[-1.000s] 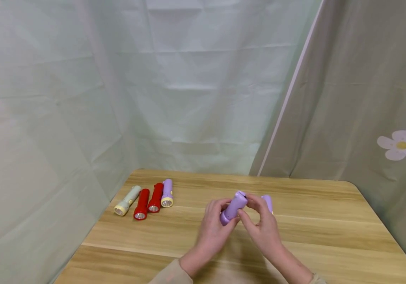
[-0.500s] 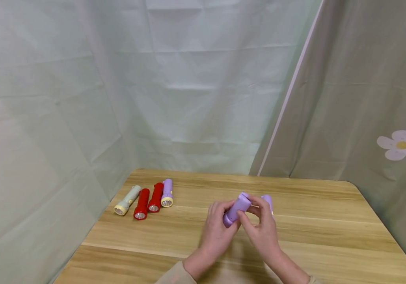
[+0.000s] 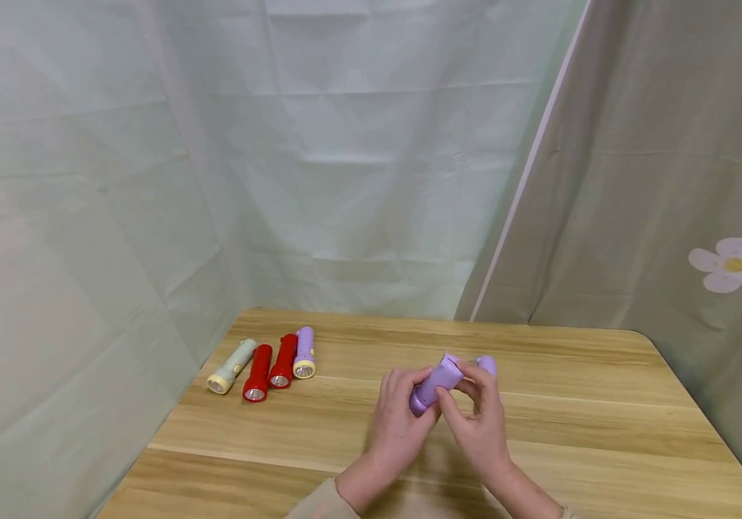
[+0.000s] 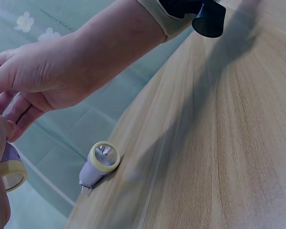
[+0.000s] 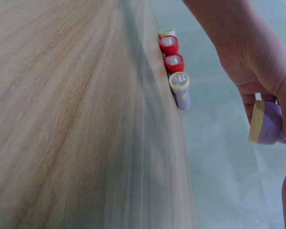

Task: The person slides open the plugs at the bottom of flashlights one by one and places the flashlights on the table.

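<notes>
Both hands hold one purple flashlight [image 3: 439,382] with a pale yellow head ring, raised over the table in front of me. My left hand [image 3: 400,422] grips its head end; in the right wrist view that yellow ring [image 5: 257,121] sticks out beyond the fingers. With thumb and fingertips, my right hand [image 3: 477,422] pinches the tail end, where a dark slot shows. Just behind the right hand a second purple flashlight [image 3: 486,365] lies on the table, partly hidden. Two metal prongs [image 4: 86,190] project from its tail in the left wrist view.
At the table's [image 3: 319,447] back left lie a pale grey-green flashlight [image 3: 233,366], two red flashlights [image 3: 258,373] and another purple flashlight [image 3: 305,352], side by side with lenses towards me. Curtains [image 3: 371,180] hang behind and beside the table.
The held flashlight has turned a little and shifted slightly right, its slotted tail end now facing me more. Both hands keep their hold. The flashlights on the table lie as before.
</notes>
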A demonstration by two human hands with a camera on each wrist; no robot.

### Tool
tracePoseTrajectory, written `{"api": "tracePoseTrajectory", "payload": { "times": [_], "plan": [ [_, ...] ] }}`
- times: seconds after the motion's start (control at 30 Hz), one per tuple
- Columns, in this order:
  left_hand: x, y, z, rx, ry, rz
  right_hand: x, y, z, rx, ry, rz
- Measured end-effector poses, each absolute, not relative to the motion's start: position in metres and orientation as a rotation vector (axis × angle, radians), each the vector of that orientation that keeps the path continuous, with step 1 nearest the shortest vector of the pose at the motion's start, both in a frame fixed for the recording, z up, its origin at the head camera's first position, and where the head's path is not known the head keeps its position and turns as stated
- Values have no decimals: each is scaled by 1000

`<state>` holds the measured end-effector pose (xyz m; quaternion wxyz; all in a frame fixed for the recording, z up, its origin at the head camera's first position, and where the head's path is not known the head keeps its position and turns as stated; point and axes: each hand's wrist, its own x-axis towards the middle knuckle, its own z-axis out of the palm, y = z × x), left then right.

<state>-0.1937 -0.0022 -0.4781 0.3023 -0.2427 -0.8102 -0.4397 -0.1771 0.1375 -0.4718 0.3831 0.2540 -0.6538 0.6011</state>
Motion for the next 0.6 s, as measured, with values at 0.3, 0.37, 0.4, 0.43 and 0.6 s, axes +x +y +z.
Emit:
{"api": "tracePoseTrajectory", "payload": {
  "times": [0.3, 0.37, 0.4, 0.43, 0.6],
  "plan": [
    [-193, -1, -477, -663, -2115, -1139, -179, 138, -472, 654, -1618, 1531],
    [-193, -1, -477, -668, -2117, -1139, -178, 138, -472, 653, -1617, 1536],
    [-192, -1, -477, -667, -2122, -1141, -178, 138, -472, 652, -1616, 1538],
    [-192, -2, -477, -669, -2125, -1141, -177, 138, -472, 651, -1616, 1539],
    [-192, -2, -477, -675, -2121, -1134, -178, 138, -472, 652, -1612, 1532]
  ]
}}
